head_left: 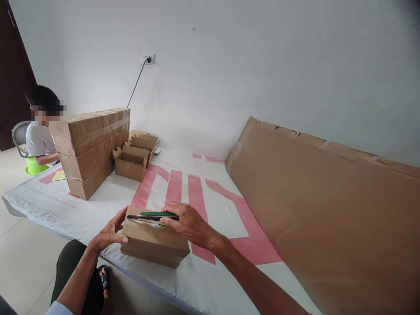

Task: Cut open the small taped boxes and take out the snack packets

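A small brown cardboard box (154,247) lies in front of me near the table's front edge, with shiny clear tape along its top. My left hand (110,232) grips the box's left end, its thumb on the near side and the fingers partly hidden behind the edge. In my right hand (183,221) is a green and black utility knife (157,215). Its tip points left and lies over the top of the box, close to the taped seam. Whether the blade touches the cardboard I cannot tell.
Taped boxes (87,133) stand stacked at the left, beside several open boxes (131,164). A large cardboard sheet (328,210) leans on the wall at right. A white and red cover (226,205) lies over the table. Another person (41,135) sits beyond the stack. A cord (136,85) hangs from a wall socket.
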Demonstrator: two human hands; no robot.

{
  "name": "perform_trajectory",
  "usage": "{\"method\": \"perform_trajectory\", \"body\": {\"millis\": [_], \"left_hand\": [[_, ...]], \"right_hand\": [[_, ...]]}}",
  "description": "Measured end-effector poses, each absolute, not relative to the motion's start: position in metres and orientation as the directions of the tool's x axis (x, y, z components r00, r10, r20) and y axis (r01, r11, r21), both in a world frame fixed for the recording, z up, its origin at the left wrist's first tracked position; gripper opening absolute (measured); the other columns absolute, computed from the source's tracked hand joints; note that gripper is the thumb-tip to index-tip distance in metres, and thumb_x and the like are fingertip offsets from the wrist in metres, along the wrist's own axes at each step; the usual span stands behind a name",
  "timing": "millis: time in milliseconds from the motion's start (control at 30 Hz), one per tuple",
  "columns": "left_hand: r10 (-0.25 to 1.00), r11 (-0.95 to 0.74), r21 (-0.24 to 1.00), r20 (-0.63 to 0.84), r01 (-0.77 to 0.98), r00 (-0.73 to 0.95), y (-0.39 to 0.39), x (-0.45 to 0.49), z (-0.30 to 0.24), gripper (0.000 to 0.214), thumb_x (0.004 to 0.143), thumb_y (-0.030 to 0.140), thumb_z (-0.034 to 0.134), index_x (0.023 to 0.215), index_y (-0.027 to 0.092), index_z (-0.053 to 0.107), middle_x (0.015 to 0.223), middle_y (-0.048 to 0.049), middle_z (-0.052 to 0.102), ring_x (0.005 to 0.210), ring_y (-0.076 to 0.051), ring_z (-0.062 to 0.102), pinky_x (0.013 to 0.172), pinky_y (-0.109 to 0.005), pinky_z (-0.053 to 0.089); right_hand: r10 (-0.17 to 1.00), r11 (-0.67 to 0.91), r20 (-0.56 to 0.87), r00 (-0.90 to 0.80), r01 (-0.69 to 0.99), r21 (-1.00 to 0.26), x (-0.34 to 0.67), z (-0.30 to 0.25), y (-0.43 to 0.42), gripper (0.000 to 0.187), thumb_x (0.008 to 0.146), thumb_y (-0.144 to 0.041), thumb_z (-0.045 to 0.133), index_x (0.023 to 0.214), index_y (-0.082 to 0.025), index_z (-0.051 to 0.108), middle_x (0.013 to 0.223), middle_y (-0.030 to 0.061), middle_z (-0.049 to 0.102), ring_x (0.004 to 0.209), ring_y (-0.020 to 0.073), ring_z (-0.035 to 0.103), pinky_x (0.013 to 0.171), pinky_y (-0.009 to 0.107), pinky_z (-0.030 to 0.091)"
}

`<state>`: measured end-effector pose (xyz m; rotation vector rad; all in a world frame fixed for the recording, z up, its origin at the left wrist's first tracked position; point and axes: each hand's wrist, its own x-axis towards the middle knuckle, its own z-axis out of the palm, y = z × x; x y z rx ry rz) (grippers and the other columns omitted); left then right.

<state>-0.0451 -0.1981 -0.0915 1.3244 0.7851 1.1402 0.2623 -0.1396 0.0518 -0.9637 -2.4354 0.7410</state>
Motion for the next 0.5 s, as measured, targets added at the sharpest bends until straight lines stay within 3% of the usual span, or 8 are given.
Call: {"method": "perform_trajectory", "body": {"millis": [167, 500], "left_hand": [[0.936, -0.106, 0.976, 0.163, -0.192, 0.312, -0.197, -0.049, -0.09, 0.125, 0.067, 0.061, 0.1, 0.173, 0.033, 0.04, 0.181, -0.0117, 0.035, 0.168, -0.046, 0.024, 0.132, -0.056, 0.029], [0.95, -0.081, 0.99, 0.113, -0.118, 0.29, -0.2, -0.048, -0.104, 0.138, 0.057, 0.05, 0.106, 0.174, 0.039, 0.034, 0.182, -0.0135, 0.032, 0.168, -0.048, 0.022, 0.128, -0.062, 0.03]], "right_hand": [[0.716, 0.62, 0.117, -0.689, 0.549, -0.561, 0.255, 0.069, -0.138, 0.017, 0.097, -0.028, 0.062, 0.09, -0.023, 0.077, 0.088, 0.0012, 0.07, 0.077, 0.0159, 0.059, 0.071, 0.03, 0.04], [0.661, 0.674, 0.065, -0.748, 0.552, -0.491, 0.247, 0.083, -0.13, 0.024, 0.095, -0.038, 0.058, 0.08, -0.027, 0.073, 0.084, 0.003, 0.075, 0.072, 0.0203, 0.063, 0.064, 0.032, 0.039]]}}
